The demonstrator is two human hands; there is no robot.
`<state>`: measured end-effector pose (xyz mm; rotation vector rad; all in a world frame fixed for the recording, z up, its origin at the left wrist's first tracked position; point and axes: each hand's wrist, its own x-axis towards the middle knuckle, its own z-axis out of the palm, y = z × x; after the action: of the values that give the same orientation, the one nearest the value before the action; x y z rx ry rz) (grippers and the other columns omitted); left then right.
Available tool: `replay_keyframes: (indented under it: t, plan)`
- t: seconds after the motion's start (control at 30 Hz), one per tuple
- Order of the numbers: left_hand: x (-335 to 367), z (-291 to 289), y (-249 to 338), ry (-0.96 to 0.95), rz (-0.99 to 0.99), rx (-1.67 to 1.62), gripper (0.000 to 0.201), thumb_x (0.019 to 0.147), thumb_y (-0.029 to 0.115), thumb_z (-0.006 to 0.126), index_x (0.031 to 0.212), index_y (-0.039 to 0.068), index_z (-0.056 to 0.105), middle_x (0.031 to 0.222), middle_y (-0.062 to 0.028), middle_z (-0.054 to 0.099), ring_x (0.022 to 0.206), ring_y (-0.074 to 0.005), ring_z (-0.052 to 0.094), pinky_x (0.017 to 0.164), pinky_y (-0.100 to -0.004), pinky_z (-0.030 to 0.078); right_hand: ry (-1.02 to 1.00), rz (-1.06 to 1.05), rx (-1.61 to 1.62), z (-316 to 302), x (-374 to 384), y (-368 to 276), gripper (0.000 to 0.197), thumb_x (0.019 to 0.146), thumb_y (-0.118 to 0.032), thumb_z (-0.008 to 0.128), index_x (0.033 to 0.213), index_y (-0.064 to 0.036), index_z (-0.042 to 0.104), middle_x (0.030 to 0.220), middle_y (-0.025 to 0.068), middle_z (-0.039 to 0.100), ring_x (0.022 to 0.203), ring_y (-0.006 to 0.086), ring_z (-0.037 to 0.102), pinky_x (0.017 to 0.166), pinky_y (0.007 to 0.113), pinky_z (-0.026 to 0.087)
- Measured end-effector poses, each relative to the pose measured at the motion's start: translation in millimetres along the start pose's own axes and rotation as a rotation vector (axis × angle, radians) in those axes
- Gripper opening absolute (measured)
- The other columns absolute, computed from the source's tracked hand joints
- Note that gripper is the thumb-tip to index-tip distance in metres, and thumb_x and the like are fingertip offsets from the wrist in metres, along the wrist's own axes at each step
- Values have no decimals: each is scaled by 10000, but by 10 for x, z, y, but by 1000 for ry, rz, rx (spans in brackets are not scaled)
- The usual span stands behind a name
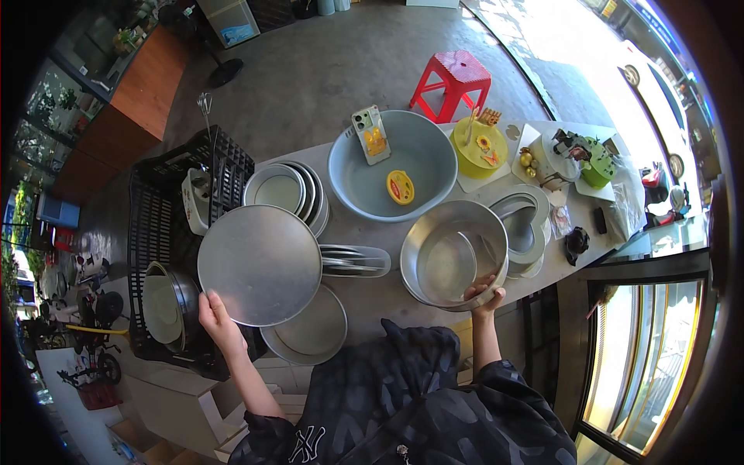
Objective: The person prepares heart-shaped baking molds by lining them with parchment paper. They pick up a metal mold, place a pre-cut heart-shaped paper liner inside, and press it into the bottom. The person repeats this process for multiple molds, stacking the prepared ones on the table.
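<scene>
My left hand (220, 316) grips the near-left edge of a flat round metal disc (260, 265), which is raised over the left part of the table. My right hand (490, 297) is closed on the near-right wall of a deep round cake pan (418, 246). Fingers show inside its wall, and a smaller round shape is visible within it. Below the disc lies a shallow round pan (311, 329), partly covered. Several stacked pans (277, 188) stand behind the disc. Beside it, several thin pans (364, 262) lean together.
A black plastic crate (147, 225) with pots and a white container stands left. A blue-grey basin (356, 198) holds a phone (371, 136) and a yellow oval item (401, 187). Heart-shaped pans (527, 232) and decorated cakes (479, 149) sit right. Behind is a red stool (459, 74).
</scene>
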<state>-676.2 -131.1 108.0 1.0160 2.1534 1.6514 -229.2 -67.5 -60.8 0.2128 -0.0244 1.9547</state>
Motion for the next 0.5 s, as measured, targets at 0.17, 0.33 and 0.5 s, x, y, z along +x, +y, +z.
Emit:
replay_keyframes:
  t: [0.17, 0.33, 0.5]
  plan:
    - [-39, 12, -63, -44, -94, -146, 299, 920, 159, 391, 660, 62, 279, 636, 48, 231, 601, -49, 221, 519, -210, 221, -38, 27, 101, -443, -77, -2, 604, 616, -104, 589, 1207, -152, 474, 948, 29, 605, 835, 199, 574, 892, 393, 384]
    - [-58, 30, -107, -74, -129, -139, 291, 919, 160, 396, 662, 64, 300, 639, 49, 251, 607, -44, 236, 530, -204, 236, -109, 79, 126, -629, -114, -81, 690, 629, -116, 578, 1287, -141, 371, 987, 47, 598, 845, 205, 571, 891, 396, 382]
    - [-97, 105, -60, -94, -187, -193, 273, 919, 173, 402, 679, 61, 336, 644, 51, 287, 609, -38, 255, 537, -196, 251, 358, -90, -197, -354, -137, -82, 593, 694, -309, 542, 1238, -112, 410, 850, 40, 578, 764, 203, 546, 824, 375, 414]
